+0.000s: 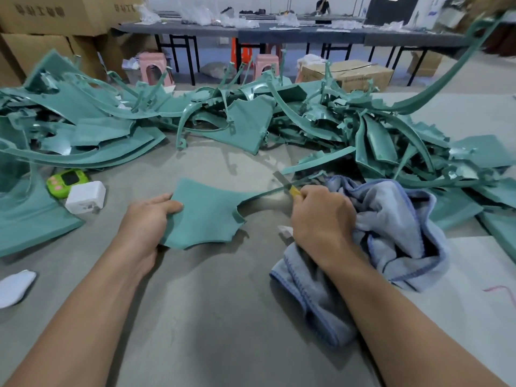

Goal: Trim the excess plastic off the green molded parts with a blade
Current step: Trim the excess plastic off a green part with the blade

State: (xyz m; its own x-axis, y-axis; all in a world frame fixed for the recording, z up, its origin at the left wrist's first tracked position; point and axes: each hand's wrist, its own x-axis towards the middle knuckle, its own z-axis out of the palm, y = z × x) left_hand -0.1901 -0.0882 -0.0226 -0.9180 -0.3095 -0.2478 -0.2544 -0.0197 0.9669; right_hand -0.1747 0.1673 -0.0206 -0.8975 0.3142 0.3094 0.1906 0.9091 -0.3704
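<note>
A flat green molded part [205,213] lies on the grey table [212,317] in front of me. My left hand [145,222] grips its left edge, thumb on top. A thin green strip runs from the part's upper right corner toward the pile. My right hand [321,219] holds a yellow-handled blade [289,185], and the metal tip sits against that strip. A large heap of green molded parts [251,121] and offcuts spreads across the far side of the table.
A crumpled blue towel [391,236] lies under and beside my right hand. A green timer [67,181] and a white box [86,196] sit at the left. White cloth [15,286] lies at the left edge. Cardboard boxes [53,26] and stools stand behind.
</note>
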